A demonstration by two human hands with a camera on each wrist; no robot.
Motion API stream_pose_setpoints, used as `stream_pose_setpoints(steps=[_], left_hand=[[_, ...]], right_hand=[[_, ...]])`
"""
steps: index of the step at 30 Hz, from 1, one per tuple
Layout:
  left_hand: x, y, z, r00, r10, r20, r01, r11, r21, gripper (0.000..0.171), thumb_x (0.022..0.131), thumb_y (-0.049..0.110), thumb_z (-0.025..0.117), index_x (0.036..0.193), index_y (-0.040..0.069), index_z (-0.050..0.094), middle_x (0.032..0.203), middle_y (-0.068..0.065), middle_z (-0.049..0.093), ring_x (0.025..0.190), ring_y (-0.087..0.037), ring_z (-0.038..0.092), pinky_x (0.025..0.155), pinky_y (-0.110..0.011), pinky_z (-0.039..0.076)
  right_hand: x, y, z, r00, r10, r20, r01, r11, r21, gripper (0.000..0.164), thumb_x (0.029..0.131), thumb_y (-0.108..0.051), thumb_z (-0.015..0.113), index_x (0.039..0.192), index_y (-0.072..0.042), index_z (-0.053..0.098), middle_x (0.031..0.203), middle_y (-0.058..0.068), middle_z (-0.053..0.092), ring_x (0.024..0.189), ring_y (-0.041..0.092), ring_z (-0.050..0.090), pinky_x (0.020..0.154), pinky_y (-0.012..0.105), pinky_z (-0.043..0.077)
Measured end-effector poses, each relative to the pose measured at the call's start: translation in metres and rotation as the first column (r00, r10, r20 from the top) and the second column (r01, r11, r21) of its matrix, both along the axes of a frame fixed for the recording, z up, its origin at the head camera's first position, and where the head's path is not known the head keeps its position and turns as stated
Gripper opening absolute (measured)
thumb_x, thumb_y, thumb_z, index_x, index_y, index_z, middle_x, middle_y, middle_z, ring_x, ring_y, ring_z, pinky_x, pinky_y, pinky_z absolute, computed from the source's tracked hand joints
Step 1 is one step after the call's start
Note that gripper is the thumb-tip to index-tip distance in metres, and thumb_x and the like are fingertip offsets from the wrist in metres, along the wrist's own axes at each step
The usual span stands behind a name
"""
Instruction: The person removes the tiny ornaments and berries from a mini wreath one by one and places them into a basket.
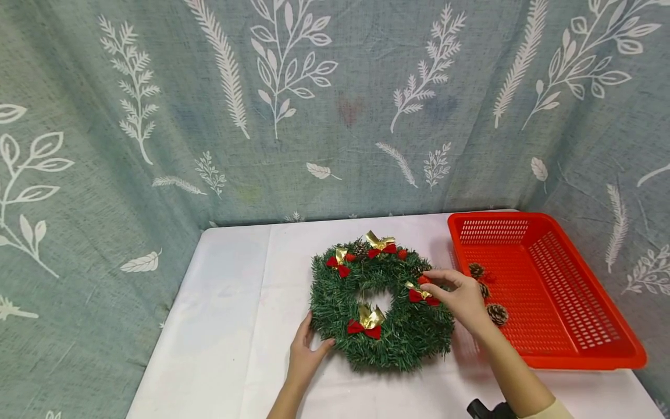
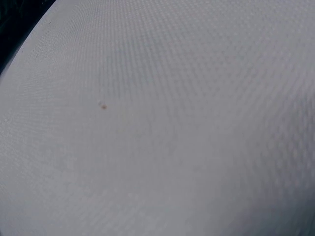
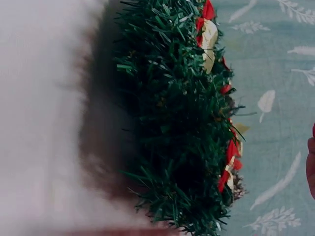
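A green Christmas wreath (image 1: 400, 346) lies on the white table, trimmed with red-and-gold bows (image 1: 365, 325), pine cones and small red berries. My left hand (image 1: 305, 356) holds its lower left edge, thumb and fingers spread against the greenery. Over the wreath's right side, my right hand (image 1: 463, 297) pinches a small red berry (image 1: 424, 280) between thumb and fingertips, close above a bow (image 1: 421, 294). From the right wrist, the wreath (image 3: 162, 113) appears side-on, with fingertips (image 3: 311, 169) at the right edge. The left wrist view has mostly white tablecloth (image 2: 157, 123).
A red plastic basket (image 1: 555, 279) stands right of the wreath, beside my right forearm. Several pine cones (image 1: 497, 314) lie along its left side. A black object (image 1: 489, 409) is near my right sleeve. A leaf-patterned curtain (image 1: 335, 116) hangs behind the table.
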State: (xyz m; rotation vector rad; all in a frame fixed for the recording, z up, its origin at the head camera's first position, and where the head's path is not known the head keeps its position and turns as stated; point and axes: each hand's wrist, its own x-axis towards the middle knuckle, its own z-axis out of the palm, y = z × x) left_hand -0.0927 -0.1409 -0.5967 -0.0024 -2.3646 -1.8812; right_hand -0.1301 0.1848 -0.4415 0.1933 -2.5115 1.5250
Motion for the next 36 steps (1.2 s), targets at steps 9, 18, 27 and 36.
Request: stream_pose_setpoints(steps=[9, 18, 27, 36], left_hand=[[0.005, 0.004, 0.023, 1.0, -0.004, 0.013, 0.004, 1.0, 0.003, 0.083, 0.075, 0.004, 0.078, 0.142, -0.009, 0.031, 0.147, -0.028, 0.031, 0.134, -0.041, 0.033, 0.109, -0.017, 0.033], [0.001, 0.001, 0.003, 1.0, -0.003, 0.013, 0.003, 1.0, 0.0, 0.084, 0.076, 0.01, 0.078, 0.145, -0.002, 0.031, 0.15, -0.021, 0.031, 0.137, -0.035, 0.031, 0.11, -0.018, 0.031], [-0.001, 0.001, -0.002, 0.999, 0.007, -0.044, -0.007, 1.0, 0.002, 0.084, 0.074, 0.006, 0.079, 0.144, -0.003, 0.033, 0.148, -0.024, 0.033, 0.135, -0.038, 0.034, 0.108, -0.015, 0.032], [0.001, 0.001, -0.003, 0.998, 0.008, -0.055, -0.01, 0.999, -0.046, 0.084, 0.076, 0.013, 0.079, 0.143, -0.005, 0.033, 0.147, -0.025, 0.034, 0.133, -0.04, 0.034, 0.108, -0.017, 0.033]], right_hand=[[-0.003, 0.011, 0.009, 0.987, 0.086, 0.132, -0.092, 0.995, 0.043, 0.034, 0.083, -0.027, 0.073, 0.11, -0.006, 0.07, 0.107, 0.01, 0.069, 0.09, 0.003, 0.064, 0.072, 0.018, 0.057], [-0.01, 0.022, 0.015, 0.963, 0.224, 0.153, -0.225, 0.974, -0.013, 0.032, 0.087, -0.017, 0.069, 0.114, 0.0, 0.067, 0.114, 0.017, 0.065, 0.093, 0.005, 0.063, 0.077, 0.018, 0.057], [-0.019, 0.045, 0.022, 0.949, 0.254, 0.186, -0.253, 0.967, -0.032, 0.031, 0.087, -0.018, 0.069, 0.113, -0.002, 0.067, 0.108, 0.016, 0.067, 0.087, 0.011, 0.065, 0.074, 0.025, 0.059], [-0.025, 0.068, 0.033, 0.954, 0.24, 0.178, -0.238, 0.971, -0.028, 0.031, 0.09, -0.015, 0.066, 0.116, 0.002, 0.065, 0.108, 0.021, 0.066, 0.086, 0.007, 0.066, 0.07, 0.027, 0.061]])
